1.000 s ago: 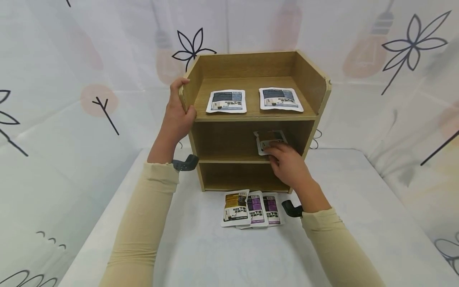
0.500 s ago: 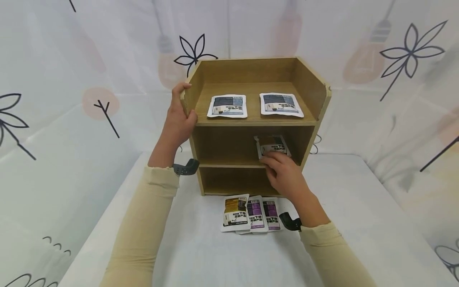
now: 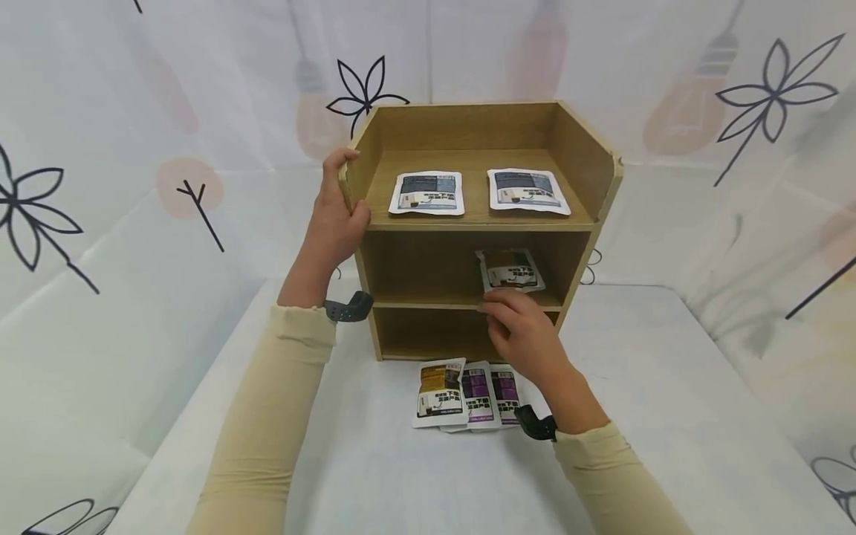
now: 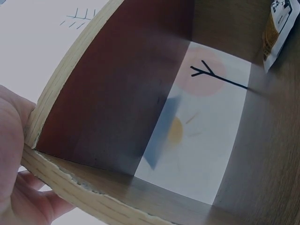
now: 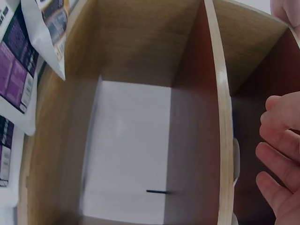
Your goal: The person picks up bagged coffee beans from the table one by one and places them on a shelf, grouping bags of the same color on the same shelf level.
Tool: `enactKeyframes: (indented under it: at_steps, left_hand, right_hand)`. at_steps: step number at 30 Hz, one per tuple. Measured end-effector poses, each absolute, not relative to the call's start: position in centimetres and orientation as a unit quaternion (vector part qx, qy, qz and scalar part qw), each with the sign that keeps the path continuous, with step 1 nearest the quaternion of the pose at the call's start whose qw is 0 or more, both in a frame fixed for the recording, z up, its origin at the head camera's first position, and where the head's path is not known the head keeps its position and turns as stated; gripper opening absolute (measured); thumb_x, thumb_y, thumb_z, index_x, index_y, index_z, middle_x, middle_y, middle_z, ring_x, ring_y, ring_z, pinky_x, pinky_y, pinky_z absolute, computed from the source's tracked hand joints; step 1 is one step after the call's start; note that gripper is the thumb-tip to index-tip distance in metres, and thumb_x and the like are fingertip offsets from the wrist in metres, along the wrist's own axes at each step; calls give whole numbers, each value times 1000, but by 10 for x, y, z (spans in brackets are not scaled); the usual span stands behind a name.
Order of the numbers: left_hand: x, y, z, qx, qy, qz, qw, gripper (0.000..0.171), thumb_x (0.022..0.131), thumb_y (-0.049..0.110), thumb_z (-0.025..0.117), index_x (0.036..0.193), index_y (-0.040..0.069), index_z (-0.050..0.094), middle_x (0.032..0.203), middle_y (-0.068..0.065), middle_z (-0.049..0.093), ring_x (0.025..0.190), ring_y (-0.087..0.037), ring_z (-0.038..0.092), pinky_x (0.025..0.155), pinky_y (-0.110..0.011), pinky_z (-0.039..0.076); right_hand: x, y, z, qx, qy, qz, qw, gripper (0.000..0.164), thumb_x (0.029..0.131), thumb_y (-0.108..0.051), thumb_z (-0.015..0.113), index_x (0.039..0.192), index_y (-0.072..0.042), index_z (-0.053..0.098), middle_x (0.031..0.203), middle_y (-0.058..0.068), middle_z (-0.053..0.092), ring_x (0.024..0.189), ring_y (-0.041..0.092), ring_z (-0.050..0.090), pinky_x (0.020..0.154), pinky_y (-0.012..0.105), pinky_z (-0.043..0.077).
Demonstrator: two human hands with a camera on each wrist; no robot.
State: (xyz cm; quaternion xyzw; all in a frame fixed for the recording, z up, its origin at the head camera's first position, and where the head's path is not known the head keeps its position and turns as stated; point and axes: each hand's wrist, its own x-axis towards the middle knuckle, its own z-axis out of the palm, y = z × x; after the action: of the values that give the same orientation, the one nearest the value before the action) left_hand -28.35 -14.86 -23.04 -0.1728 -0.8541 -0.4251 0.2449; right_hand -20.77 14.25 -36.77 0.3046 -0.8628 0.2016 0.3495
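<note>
A wooden shelf unit (image 3: 428,271) stands upright on the table. My left hand (image 3: 333,230) grips its left side panel at the level of the top shelf, with the thumb at the front. On the middle shelf, towards the right, lies a white-edged pouch with a brown label (image 3: 511,269); its corner (image 4: 277,35) also shows in the left wrist view. Just in front of that pouch is my right hand (image 3: 528,338), its fingers loosely bent and holding nothing. Whether a fingertip still touches the pouch's front edge cannot be told.
Two blue-labelled pouches, one left (image 3: 426,195) and one right (image 3: 530,193), lie on the top shelf. Before the unit, a gold-labelled pouch (image 3: 441,394) overlaps two purple-labelled ones (image 3: 480,401). A patterned cloth (image 3: 167,96) hangs behind.
My right hand has drawn back towards me and slightly down, off the brown-labelled pouch, which now lies more exposed on the middle shelf. My left hand keeps its grip on the panel.
</note>
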Motion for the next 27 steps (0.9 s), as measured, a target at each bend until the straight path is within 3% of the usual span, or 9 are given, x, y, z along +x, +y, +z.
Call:
enactKeyframes:
  at_steps: [19,27]
  left_hand:
    - [-282,-148,-228,-172,-854,-426,244,64,89,4,46,140,33,21,139,-13,37,111,-29,47,89,-45,46]
    - [-284,-148,-229,-171,-854,-426,244,63,90,5,46,140,34,21,140,-12,37,113,-29,47,90,-45,46]
  right_hand:
    - [-200,125,-387,342,-856,206,329,22,79,-2,74,100,-8,73,114,12,66,109,28,62,91,41,52]
    - [-199,123,-396,325,-891,185,256,26,82,-13,73,108,-14,71,123,9,62,119,28,57,97,43,49]
